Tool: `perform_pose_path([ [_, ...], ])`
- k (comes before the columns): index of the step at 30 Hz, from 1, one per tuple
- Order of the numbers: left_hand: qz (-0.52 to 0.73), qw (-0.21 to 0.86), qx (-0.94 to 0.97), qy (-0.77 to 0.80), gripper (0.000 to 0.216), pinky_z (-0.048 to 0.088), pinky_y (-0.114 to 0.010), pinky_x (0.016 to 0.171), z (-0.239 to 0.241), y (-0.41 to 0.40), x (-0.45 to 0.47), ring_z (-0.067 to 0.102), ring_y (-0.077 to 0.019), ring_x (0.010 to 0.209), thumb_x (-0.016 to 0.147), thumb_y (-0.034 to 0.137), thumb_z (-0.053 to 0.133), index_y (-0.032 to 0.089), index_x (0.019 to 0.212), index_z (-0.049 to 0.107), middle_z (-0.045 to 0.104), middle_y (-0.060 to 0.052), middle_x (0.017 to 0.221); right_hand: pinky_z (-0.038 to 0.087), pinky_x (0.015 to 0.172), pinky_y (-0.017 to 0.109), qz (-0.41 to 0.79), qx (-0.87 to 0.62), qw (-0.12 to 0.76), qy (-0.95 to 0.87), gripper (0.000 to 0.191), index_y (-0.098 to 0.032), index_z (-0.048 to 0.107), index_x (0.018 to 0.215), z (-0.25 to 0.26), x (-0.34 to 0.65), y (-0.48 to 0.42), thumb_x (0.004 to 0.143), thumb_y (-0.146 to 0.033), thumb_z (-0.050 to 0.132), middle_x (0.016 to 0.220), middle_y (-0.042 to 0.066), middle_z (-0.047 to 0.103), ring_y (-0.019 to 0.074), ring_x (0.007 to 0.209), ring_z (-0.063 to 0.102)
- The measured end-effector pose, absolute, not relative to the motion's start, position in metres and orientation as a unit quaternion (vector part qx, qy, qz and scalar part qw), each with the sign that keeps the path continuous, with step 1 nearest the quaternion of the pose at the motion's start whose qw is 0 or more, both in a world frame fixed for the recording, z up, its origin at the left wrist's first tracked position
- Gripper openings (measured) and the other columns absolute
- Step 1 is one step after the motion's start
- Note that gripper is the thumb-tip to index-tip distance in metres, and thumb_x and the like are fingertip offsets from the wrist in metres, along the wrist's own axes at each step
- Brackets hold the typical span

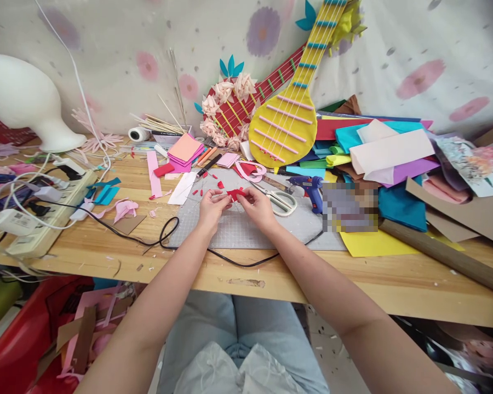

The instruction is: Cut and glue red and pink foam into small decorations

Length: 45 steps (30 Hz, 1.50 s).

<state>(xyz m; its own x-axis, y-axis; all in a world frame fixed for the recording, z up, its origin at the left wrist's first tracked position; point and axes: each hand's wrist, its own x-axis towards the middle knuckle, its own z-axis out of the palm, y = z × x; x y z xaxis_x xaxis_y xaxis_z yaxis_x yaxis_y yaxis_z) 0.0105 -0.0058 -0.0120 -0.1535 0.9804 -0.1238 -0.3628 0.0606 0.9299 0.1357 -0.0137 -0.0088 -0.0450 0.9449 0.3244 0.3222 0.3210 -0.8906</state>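
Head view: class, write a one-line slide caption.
Both hands pinch a red piece over a grey mat beside scissors.

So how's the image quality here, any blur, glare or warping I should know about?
Head view: even, soft daylight with faint shadows and no glare; wide-lens bending bows the wooden table edge; a pixelated block hides something right of the blue glue gun; the left hand and right hand pinching the small red foam piece look sharp.

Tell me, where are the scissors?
The scissors lie on the grey mat, just right of the right hand and left of the blue glue gun.
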Motion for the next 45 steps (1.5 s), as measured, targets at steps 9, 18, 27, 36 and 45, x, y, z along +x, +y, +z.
perform_pose_path([
  [9, 0.620, 0.529, 0.335, 0.474, 0.049, 0.050, -0.027, 0.065, -0.0159, -0.0042, 0.0139, 0.061, -0.0098, 0.058, 0.055, 0.016, 0.072, 0.021, 0.083, 0.033, 0.063, 0.005, 0.065, 0.046, 0.068, 0.029, 0.424, -0.457, 0.502, -0.599, 0.023, -0.020, 0.052, 0.068, -0.0163, 0.1368, -0.0081, 0.074, -0.042, 0.055, 0.069, 0.000, 0.061, 0.0133, 0.067, 0.058],
  [18, 0.639, 0.523, 0.349, 0.444, 0.057, 0.050, -0.028, 0.064, -0.0173, -0.0048, 0.0144, 0.062, -0.0108, 0.058, 0.049, 0.021, 0.075, 0.022, 0.082, 0.028, 0.063, 0.005, 0.065, 0.050, 0.063, 0.027, 0.532, -0.427, 0.529, -0.505, 0.033, -0.018, 0.055, 0.066, -0.0112, 0.1372, -0.0070, 0.060, -0.048, 0.068, 0.066, 0.000, 0.064, 0.0138, 0.067, 0.063],
  [27, 0.649, 0.510, 0.344, 0.448, 0.057, 0.049, -0.029, 0.066, -0.0178, -0.0033, 0.0158, 0.062, -0.0110, 0.058, 0.049, 0.017, 0.074, 0.023, 0.081, 0.026, 0.062, 0.006, 0.065, 0.050, 0.059, 0.024, 0.555, -0.430, 0.525, -0.482, 0.032, -0.017, 0.057, 0.066, -0.0099, 0.1374, -0.0073, 0.058, -0.045, 0.071, 0.066, 0.001, 0.066, 0.0140, 0.068, 0.065],
  [36, 0.645, 0.525, 0.325, 0.451, 0.053, 0.049, -0.029, 0.068, -0.0172, -0.0025, 0.0160, 0.061, -0.0102, 0.057, 0.052, 0.014, 0.071, 0.022, 0.083, 0.028, 0.063, 0.004, 0.065, 0.049, 0.058, 0.023, 0.548, -0.439, 0.523, -0.482, 0.026, -0.017, 0.057, 0.065, -0.0090, 0.1372, -0.0078, 0.061, -0.040, 0.069, 0.067, 0.001, 0.065, 0.0140, 0.069, 0.064],
  [45, 0.656, 0.517, 0.336, 0.435, 0.054, 0.048, -0.029, 0.070, -0.0150, -0.0038, 0.0164, 0.062, -0.0106, 0.061, 0.053, 0.015, 0.070, 0.023, 0.081, 0.025, 0.061, 0.005, 0.067, 0.048, 0.056, 0.022, 0.563, -0.435, 0.514, -0.478, 0.028, -0.017, 0.055, 0.064, -0.0093, 0.1376, -0.0076, 0.059, -0.041, 0.069, 0.067, 0.002, 0.064, 0.0155, 0.074, 0.065],
])
